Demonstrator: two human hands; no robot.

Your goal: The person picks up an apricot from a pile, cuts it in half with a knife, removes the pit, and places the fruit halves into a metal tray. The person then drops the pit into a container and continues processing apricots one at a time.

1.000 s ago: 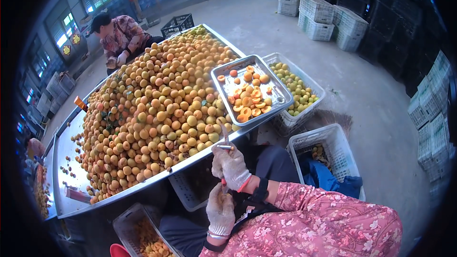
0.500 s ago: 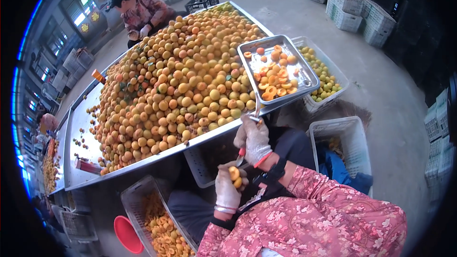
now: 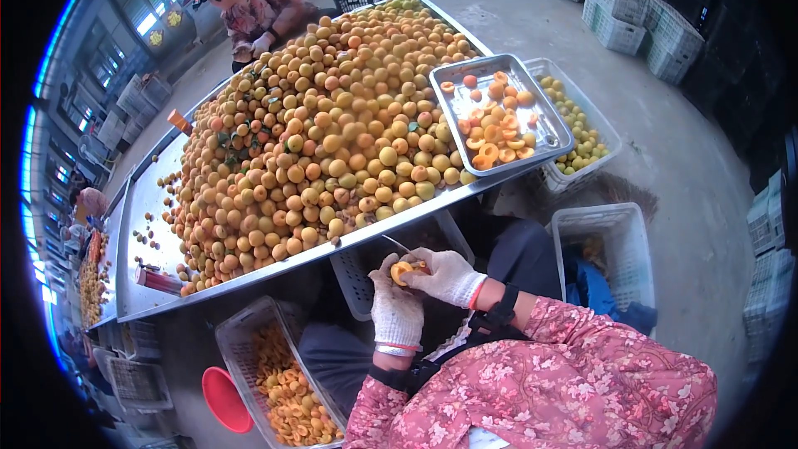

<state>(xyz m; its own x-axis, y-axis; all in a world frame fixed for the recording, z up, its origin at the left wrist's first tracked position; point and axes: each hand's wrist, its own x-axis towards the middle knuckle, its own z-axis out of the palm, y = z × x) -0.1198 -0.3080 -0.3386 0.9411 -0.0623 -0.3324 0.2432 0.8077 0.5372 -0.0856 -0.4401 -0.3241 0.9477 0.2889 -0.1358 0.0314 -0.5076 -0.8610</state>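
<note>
1. Pinches a fruit (image 3: 401,270) in the fingers of the left hand (image 3: 396,308); touches it from the other side with the right hand (image 3: 449,278).
2. Apparently also grips a blade (image 3: 395,243) in the right hand, handle hidden, tip slanting up and left toward the bench (image 3: 150,195).
3. Sets the fruit directly between both hands, equally near each: above the left palm, left of the right, just below the blade. Looks roundish, without a clear long axis; cannot tell whether cut right through.
4. Faces a heap (image 3: 324,150) of whole fruit beyond the hands; has a tray (image 3: 544,129) up right, a crate (image 3: 243,318) of halves down left.
</note>
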